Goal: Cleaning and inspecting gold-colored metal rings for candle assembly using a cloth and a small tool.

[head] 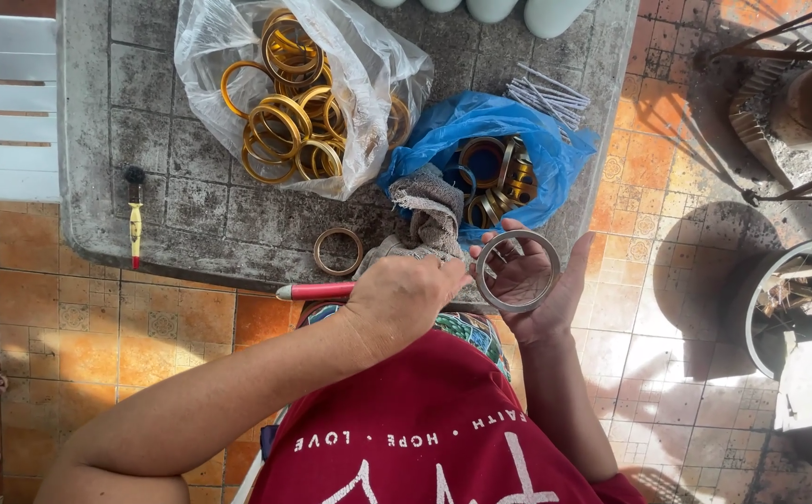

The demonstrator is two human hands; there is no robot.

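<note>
Right hand (536,289) cups a grey ring (518,271); left hand (401,299) seemingly pinches its edge.

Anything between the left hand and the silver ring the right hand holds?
Nothing visible. The left hand already sits against the silver ring's rim, which rests in the right hand. The grey cloth lies behind, off the path.

A low grey stone-patterned table (158,201) stands on a floor of orange and terracotta tiles (79,322), some bearing a faint flower pattern. Left of the table, a white slatted chair (4,103) juts in from the edge. Right of the table, strong sunlight falls across the tiles, and a dark metal frame (779,47) casts thin crossing shadows there. Further right of the table, a round bin (793,303) holds scraps.
</note>
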